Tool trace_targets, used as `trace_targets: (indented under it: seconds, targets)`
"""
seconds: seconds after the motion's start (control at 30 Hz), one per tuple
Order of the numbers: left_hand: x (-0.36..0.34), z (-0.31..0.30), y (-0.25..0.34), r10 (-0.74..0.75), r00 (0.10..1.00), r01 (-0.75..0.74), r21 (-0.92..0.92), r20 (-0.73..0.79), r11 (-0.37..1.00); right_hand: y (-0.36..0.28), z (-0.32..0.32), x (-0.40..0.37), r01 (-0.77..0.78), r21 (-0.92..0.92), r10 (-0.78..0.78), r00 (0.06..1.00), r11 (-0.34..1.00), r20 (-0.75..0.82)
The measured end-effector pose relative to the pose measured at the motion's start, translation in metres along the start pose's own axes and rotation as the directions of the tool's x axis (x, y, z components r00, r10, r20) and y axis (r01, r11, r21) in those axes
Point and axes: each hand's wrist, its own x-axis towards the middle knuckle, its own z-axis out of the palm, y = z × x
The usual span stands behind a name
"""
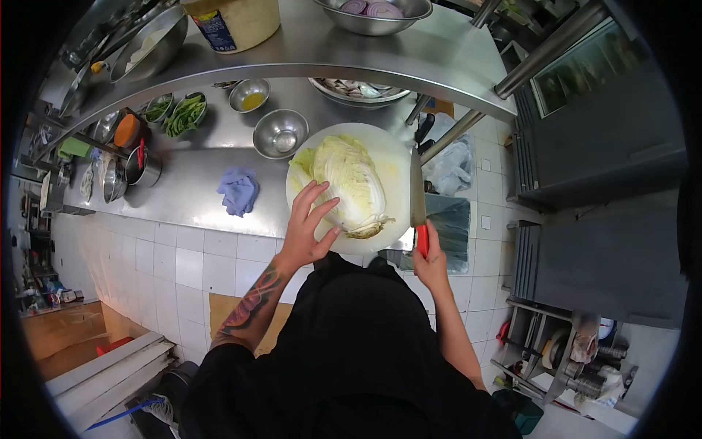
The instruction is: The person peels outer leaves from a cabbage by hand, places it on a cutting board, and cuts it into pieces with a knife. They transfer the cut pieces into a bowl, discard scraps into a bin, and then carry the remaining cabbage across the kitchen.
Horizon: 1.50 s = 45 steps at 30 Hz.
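Observation:
A pale green and white napa cabbage (347, 179) lies on a round white cutting board (398, 183), its browned root end toward my body. At the cabbage's lower left is my left hand (307, 227), fingers spread, with fingertips at its leaves and nothing held. My right hand (430, 260) is closed round the red handle of a large knife (417, 190). The blade points away from me, upright in the view, along the board's right edge and apart from the cabbage.
On the steel counter (190, 164) are a blue cloth (238, 192), an empty metal bowl (281, 134), a bowl of yellow liquid (249, 96) and bowls of greens (185, 115). A steel shelf (307, 62) crosses above, holding a tub (238, 25) and an onion bowl (374, 16).

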Motion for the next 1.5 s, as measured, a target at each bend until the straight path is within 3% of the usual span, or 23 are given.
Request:
trace_targets:
  seconds: [0.07, 0.17, 0.33, 0.4, 0.43, 0.5, 0.63, 0.77, 0.83, 1.07, 1.17, 1.23, 1.33, 1.4, 1.5]
  targets:
    - [0.01, -0.008, -0.005, 0.024, 0.999, -0.024, -0.005, 0.046, 1.0, -0.018, -0.013, 0.013, -0.332, 0.272, 0.279, 0.936, 0.903, 0.214]
    - [0.017, -0.01, -0.015, 0.051, 0.992, -0.046, -0.041, 0.115, 0.998, -0.05, -0.037, 0.027, -0.404, 0.426, 0.299, 0.908, 0.81, 0.293]
    - [0.015, -0.005, -0.018, 0.044, 0.992, -0.035, -0.08, 0.114, 0.996, -0.1, -0.06, 0.023, -0.342, 0.334, 0.26, 0.928, 0.879, 0.266]
    - [0.012, -0.003, -0.015, -0.001, 0.999, 0.004, -0.061, 0.043, 0.998, -0.102, -0.06, 0.018, -0.086, 0.164, 0.055, 0.981, 0.983, 0.186]
    - [0.009, -0.001, -0.014, -0.002, 0.999, 0.005, -0.061, 0.044, 0.998, -0.107, -0.059, 0.015, -0.087, 0.164, 0.055, 0.981, 0.983, 0.187]
    - [0.006, 0.002, -0.012, -0.026, 1.0, 0.026, -0.05, -0.008, 0.998, -0.122, -0.057, 0.008, 0.065, 0.105, -0.073, 0.995, 0.992, 0.07]
    - [0.003, 0.003, -0.011, -0.006, 1.0, 0.007, -0.041, 0.021, 0.999, -0.165, -0.068, -0.001, -0.038, 0.051, 0.028, 0.984, 0.998, 0.175]
    - [0.007, 0.001, -0.017, 0.04, 0.998, -0.037, -0.046, 0.049, 0.998, -0.193, -0.074, -0.001, -0.007, -0.013, 0.01, 0.971, 1.0, 0.239]
    - [0.01, 0.0, -0.019, 0.06, 0.997, -0.058, -0.038, 0.052, 0.998, -0.198, -0.072, -0.001, 0.104, -0.074, -0.086, 0.972, 0.992, 0.217]
    - [0.027, 0.006, -0.032, 0.158, 0.982, -0.15, -0.075, 0.108, 0.986, -0.221, -0.068, 0.001, 0.122, -0.219, -0.059, 0.961, 0.968, 0.271]
    - [0.032, 0.007, -0.034, 0.167, 0.979, -0.157, -0.084, 0.121, 0.984, -0.236, -0.07, 0.007, 0.093, -0.376, 0.036, 0.946, 0.922, 0.323]
    - [0.035, 0.006, -0.035, 0.169, 0.977, -0.158, -0.088, 0.133, 0.984, -0.25, -0.077, 0.02, 0.07, -0.456, 0.142, 0.9, 0.887, 0.413]
    - [0.036, 0.008, -0.036, 0.19, 0.97, -0.175, -0.108, 0.15, 0.979, -0.277, -0.077, 0.053, 0.108, -0.469, 0.141, 0.874, 0.877, 0.466]
    - [0.034, 0.011, -0.036, 0.158, 0.978, -0.144, -0.105, 0.135, 0.984, -0.269, -0.036, 0.085, 0.092, -0.537, 0.19, 0.874, 0.839, 0.447]
    - [0.035, 0.011, -0.038, 0.149, 0.983, -0.137, -0.115, 0.108, 0.984, -0.257, -0.002, 0.128, 0.135, -0.532, 0.211, 0.816, 0.836, 0.538]
